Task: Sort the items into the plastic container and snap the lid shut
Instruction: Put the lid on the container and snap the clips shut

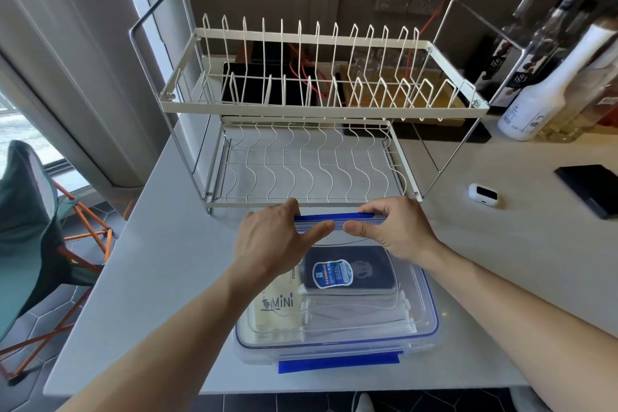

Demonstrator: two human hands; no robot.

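Note:
A clear plastic container (pixel 426 321) with a blue seal sits on the white counter near the front edge, its clear lid (pixel 351 334) lying on top. Through the lid I see a dark packet with a blue label (pixel 347 269), a cream packet marked MINI (pixel 274 308) and folded white items (pixel 354 314). My left hand (pixel 274 237) and my right hand (pixel 398 227) both grip the blue far latch (pixel 334 217) at the container's back edge, thumbs below it and fingers over it. The blue near latch (pixel 337 363) sticks out flat at the front.
A two-tier white wire dish rack (pixel 314 104) stands directly behind the container. To the right lie a small white case (pixel 483 194) and a black flat box (pixel 592 187). Bottles (pixel 548 87) crowd the back right. A folding chair (pixel 30 227) stands off the counter's left edge.

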